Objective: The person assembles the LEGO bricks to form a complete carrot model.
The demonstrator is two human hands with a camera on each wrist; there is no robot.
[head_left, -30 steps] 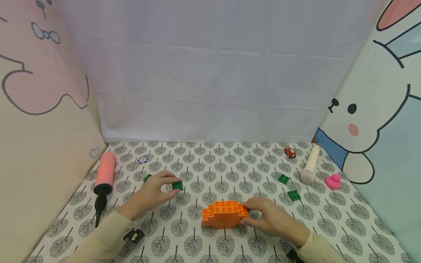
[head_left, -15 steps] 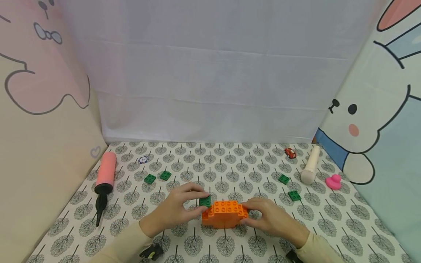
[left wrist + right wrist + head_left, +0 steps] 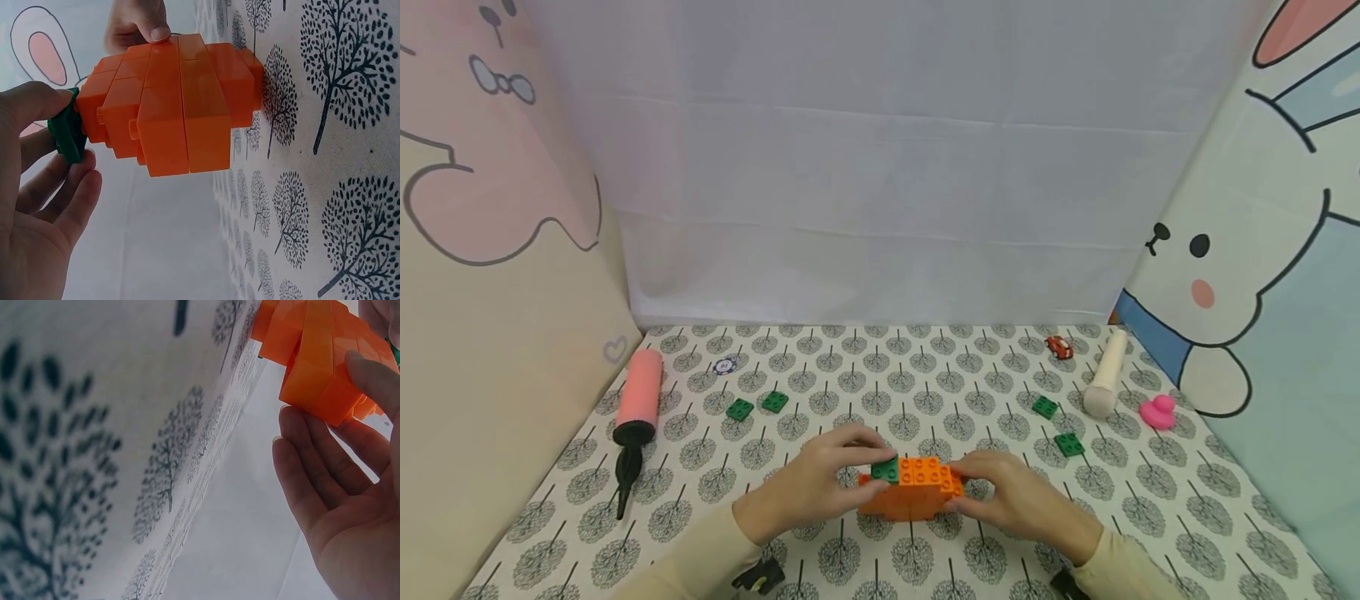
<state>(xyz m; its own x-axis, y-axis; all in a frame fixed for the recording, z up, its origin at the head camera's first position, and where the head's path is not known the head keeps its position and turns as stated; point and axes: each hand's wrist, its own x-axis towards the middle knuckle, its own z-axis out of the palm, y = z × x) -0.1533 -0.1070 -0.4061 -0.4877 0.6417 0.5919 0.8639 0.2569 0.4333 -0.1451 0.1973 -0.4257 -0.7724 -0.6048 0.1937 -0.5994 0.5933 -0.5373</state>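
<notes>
An orange block structure (image 3: 910, 502), built in steps from studded toy bricks, stands on the patterned cloth in front of the person. The left hand (image 3: 820, 479) pinches a small green toy brick (image 3: 885, 470) at the left part of the structure's top. In the left wrist view the green brick (image 3: 67, 127) sits tilted against the orange studs; whether it is pressed on cannot be told. The right hand (image 3: 1018, 504) grips the structure's right end between thumb and fingers. In the right wrist view, the thumb (image 3: 375, 378) lies on the orange side (image 3: 322, 369).
Several green bricks lie on the cloth, among them one at left (image 3: 740, 409) and one at right (image 3: 1069, 444). A pink pump (image 3: 640, 396) lies far left. At right are a white cylinder (image 3: 1107, 375), a pink duck (image 3: 1159, 412) and a red toy car (image 3: 1060, 347).
The left hand has carried the green brick rightward from the open cloth onto the structure's top left. The right hand keeps its grip on the right end.
</notes>
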